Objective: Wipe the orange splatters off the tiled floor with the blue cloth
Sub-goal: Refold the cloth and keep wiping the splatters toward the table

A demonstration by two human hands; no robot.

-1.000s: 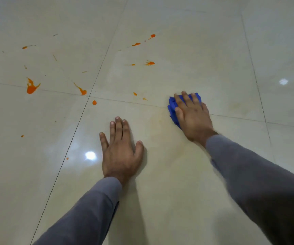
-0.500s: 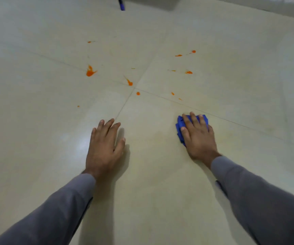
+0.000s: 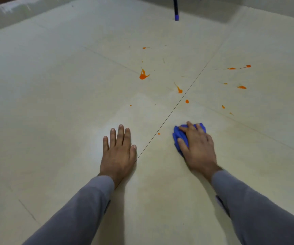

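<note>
My right hand (image 3: 197, 147) lies on top of the bunched blue cloth (image 3: 180, 137) and presses it to the cream tiled floor (image 3: 63, 103), fingers laid over the cloth. My left hand (image 3: 119, 151) rests flat on the tile, fingers straight, beside a grout line. Orange splatters lie ahead of both hands: a large blot (image 3: 143, 75), a streak (image 3: 179, 90), a drop (image 3: 187, 101), and several marks at the right (image 3: 241, 87). A tiny orange dot (image 3: 158, 133) sits between my hands. A faint yellowish smear shows on the floor around the cloth.
A dark furniture leg with a blue foot (image 3: 176, 15) stands at the far top. A low wall base (image 3: 10, 13) runs along the far left edge. Dark grout lines cross the floor diagonally.
The view has swung and lifted, so the splatters now sit ahead at centre and right. My right hand with the cloth has slid nearer to me and toward my left hand.
</note>
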